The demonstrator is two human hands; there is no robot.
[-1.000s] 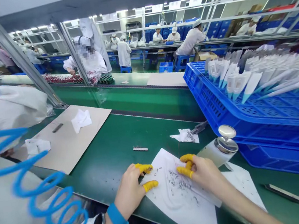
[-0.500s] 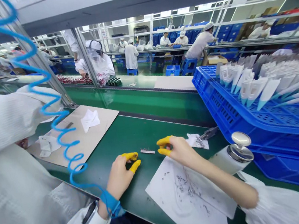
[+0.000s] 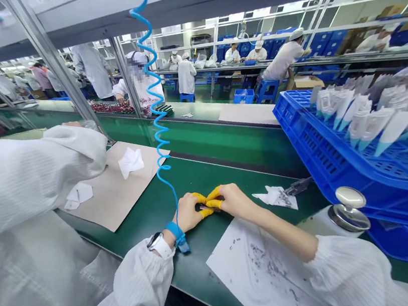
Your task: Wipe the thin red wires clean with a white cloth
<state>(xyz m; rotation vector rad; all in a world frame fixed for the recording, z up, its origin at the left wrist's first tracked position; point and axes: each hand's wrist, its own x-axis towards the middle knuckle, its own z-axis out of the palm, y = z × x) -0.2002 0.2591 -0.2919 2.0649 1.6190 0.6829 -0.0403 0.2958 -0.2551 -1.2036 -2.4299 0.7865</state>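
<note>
Yellow finger cots cover the fingertips of both hands, which meet over the green bench. My left hand [image 3: 188, 213] pinches the left end of a small narrow strip [image 3: 215, 209], dark along one side. At its other end my right hand [image 3: 234, 200] closes thumb and finger on the same strip. Fingers hide much of the strip. A blue wrist strap [image 3: 177, 235] with a coiled cord is on my left wrist. Below my right forearm lies a white paper sheet [image 3: 237, 259] scattered with tiny dark parts.
A tissue with dark bits [image 3: 276, 196] lies beside a dark tool [image 3: 299, 186]. To the right stand a metal-topped dispenser [image 3: 349, 213] and stacked blue crates [image 3: 301, 144] holding white-and-blue pouches. At left, a co-worker's sleeve [image 3: 39, 166] reaches over a cardboard sheet [image 3: 119, 200].
My hands have come together from either side of the strip, which lay on the bench, and now close on it. The coiled cord has swung right. The co-worker's arm has shifted.
</note>
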